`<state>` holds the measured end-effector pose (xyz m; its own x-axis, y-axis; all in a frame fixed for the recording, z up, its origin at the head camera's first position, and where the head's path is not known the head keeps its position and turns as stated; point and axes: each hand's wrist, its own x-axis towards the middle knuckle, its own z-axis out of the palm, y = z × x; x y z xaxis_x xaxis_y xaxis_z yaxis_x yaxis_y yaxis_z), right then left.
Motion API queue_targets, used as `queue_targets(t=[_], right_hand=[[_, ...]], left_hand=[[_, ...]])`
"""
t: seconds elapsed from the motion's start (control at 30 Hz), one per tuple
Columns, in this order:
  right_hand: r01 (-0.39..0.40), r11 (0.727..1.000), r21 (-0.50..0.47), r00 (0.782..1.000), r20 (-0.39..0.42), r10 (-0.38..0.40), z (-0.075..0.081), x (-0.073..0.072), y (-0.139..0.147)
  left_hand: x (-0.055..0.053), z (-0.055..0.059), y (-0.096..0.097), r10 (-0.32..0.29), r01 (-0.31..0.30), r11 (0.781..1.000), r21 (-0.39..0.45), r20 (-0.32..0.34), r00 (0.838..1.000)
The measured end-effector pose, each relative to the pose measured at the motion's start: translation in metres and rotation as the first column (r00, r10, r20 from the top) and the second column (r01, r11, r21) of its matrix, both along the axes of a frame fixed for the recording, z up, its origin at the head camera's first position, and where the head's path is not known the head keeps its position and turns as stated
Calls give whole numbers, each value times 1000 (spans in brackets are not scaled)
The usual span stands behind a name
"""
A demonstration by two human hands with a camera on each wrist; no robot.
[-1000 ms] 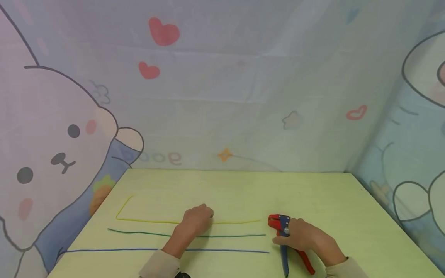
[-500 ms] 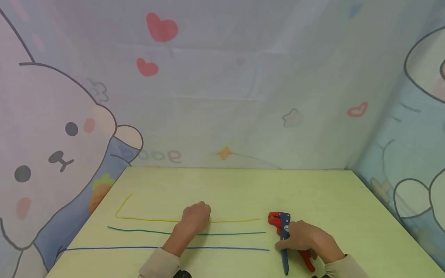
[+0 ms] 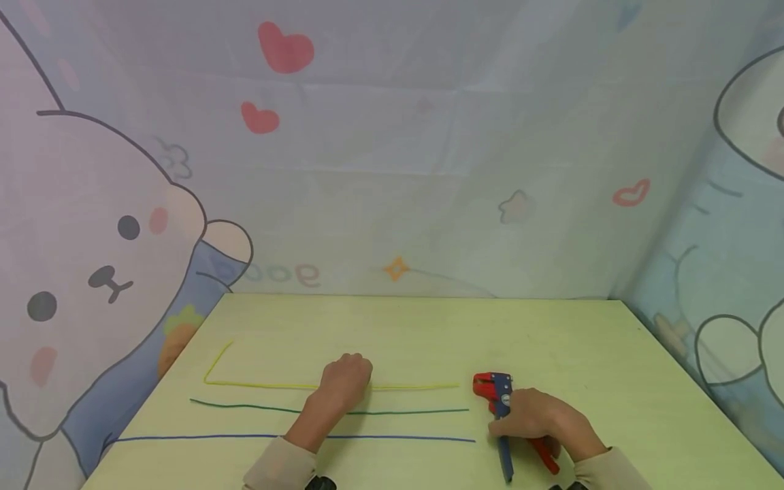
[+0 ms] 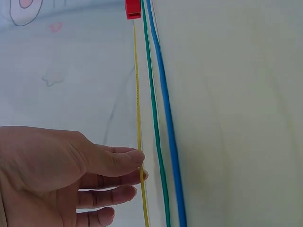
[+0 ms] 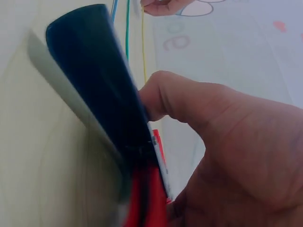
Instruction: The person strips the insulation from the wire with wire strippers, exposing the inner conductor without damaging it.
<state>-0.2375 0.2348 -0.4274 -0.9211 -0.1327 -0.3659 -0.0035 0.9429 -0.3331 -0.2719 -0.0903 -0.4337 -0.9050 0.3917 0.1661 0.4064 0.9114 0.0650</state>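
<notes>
My left hand (image 3: 343, 384) pinches a yellow wire (image 4: 138, 94) between thumb and forefinger, near the middle of its long run. The wire's far-left end bends upward in the head view. Below it lie a green wire (image 3: 245, 406) and a blue wire (image 3: 208, 436), roughly parallel. At the right, my right hand (image 3: 539, 418) grips a red and blue wire stripper (image 3: 502, 396), its thumb on the blue handle and its fingers mostly hidden. The tool's handles are spread, and its red head stands just right of the yellow wire's end.
All this lies on a pale yellow-green table (image 3: 588, 347). A printed cloth backdrop (image 3: 392, 136) rises behind its back edge and along both sides. The blue wire reaches the table's left edge.
My right hand has shifted its hold slightly, with the thumb now lower on the blue handle. The handle ends have swung slightly right. My left hand stays nearly still on the yellow wire.
</notes>
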Motion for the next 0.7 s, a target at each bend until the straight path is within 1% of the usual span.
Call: queue_targets(t=[0.1,0.17,0.23,0.3,0.4,0.5,0.6,0.7], right_hand=[[13,999,-45,1000,-14,-14,-2,-3,2],[38,995,-93,999,-12,-39,-2,-5,4],[69,987,-145,998,-2,-70,-2,-6,7],[107,974,-202,994,3,-109,-2,-7,9],[145,946,-290,988,-13,-155,-3,-11,12],[181,909,-374,979,-17,-202,-8,-17,16],[209,873,-440,974,10,-228,-11,-22,20],[217,832,-510,974,52,-222,-11,-26,25]], left_hand=[[1,1,0,-4,4,1000,10,-4,1000],[1,2,-1,-4,4,1000,7,-2,1000],[0,2,-1,0,0,1000,0,1,1000],[0,3,-2,6,-6,1000,-7,2,1000],[-2,3,-3,15,-15,1000,-15,0,1000],[-3,4,-4,14,-14,1000,-13,-8,1000],[-2,6,-6,13,-13,1000,-5,-8,1000],[-3,7,-7,15,-15,1000,9,-4,1000]])
